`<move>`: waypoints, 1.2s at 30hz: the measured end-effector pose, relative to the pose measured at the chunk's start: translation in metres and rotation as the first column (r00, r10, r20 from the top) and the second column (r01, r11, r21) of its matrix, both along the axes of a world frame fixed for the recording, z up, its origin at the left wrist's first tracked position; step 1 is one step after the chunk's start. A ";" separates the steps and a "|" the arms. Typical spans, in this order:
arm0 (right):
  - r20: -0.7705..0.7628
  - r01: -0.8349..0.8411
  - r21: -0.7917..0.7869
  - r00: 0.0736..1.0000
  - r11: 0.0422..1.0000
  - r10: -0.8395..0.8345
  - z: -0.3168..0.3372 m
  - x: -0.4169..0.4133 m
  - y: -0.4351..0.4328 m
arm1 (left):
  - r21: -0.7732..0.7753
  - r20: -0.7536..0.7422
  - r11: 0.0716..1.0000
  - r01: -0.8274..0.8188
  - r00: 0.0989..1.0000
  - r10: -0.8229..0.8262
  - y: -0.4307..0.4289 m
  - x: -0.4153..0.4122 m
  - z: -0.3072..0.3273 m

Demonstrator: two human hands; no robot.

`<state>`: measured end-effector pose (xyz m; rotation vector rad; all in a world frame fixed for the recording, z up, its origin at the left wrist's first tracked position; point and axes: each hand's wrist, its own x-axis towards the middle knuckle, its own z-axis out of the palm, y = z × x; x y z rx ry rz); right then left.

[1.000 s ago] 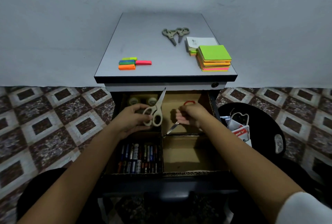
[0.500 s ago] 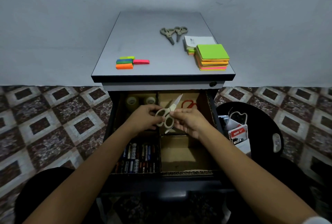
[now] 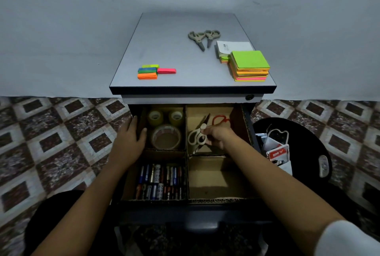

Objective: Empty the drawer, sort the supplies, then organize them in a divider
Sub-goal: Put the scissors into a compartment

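Note:
The open drawer holds a cardboard divider (image 3: 186,154) with four compartments. My right hand (image 3: 218,136) holds white-handled scissors (image 3: 196,137) in the back right compartment, beside red-handled scissors (image 3: 219,119). My left hand (image 3: 129,138) grips the divider's left wall, thumb inside. Three tape rolls (image 3: 166,137) fill the back left compartment. Several batteries (image 3: 160,181) lie in the front left one. The front right compartment (image 3: 218,181) holds nothing. On the cabinet top (image 3: 185,19) lie two grey scissors (image 3: 203,37), sticky flags (image 3: 153,71) and sticky note stacks (image 3: 249,65).
A black round stool (image 3: 304,132) at the right carries clips and a red-and-white packet (image 3: 277,153). Patterned floor tiles (image 3: 51,142) surround the cabinet. A pale wall (image 3: 61,29) stands behind it.
The white-handled scissors passed from my left hand to my right and went down into the back right compartment. My left hand moved left onto the divider's wall.

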<state>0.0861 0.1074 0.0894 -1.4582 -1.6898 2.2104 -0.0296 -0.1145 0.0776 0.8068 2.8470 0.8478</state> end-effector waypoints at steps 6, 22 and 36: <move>0.101 0.008 0.268 0.994 0.963 -0.036 -0.020 -0.021 0.004 | 0.048 0.074 0.999 -0.020 0.997 0.016 0.001 0.001 -0.001; 0.290 -0.184 0.556 0.957 0.811 0.018 -0.037 -0.019 0.004 | 0.112 0.075 0.993 -0.039 0.997 0.031 -0.003 0.004 -0.001; 0.445 -0.544 0.633 0.838 0.551 0.316 -0.037 -0.013 -0.010 | 0.121 0.078 0.991 -0.054 0.996 0.045 -0.003 0.004 -0.002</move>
